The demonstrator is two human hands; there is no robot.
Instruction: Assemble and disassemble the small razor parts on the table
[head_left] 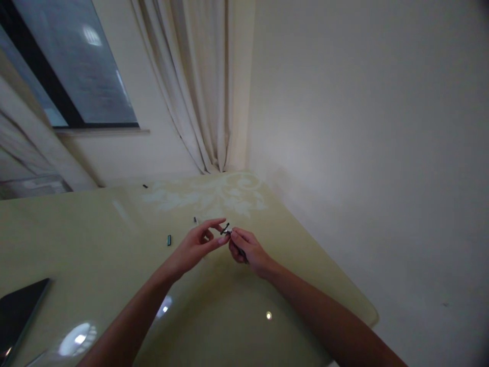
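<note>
Over the pale green glossy table (229, 316), my right hand (246, 250) is wrapped round a small dark object (241, 252), whose thin black end sticks out past the fingertips toward the left. My left hand (202, 239) is beside it, index finger stretched out and thumb touching or close to the thin black end (225, 229). Its fingers are apart, and whether they grip the piece is too small to tell. The two hands nearly meet at the fingertips.
A small dark cylinder (169, 240) lies left of my hands, with another small piece (195, 219) behind them. Farther back is a tiny black piece (145, 186). A dark flat device (23, 311) sits at the left. Curtains (198, 92) and a wall (367, 153) border the table.
</note>
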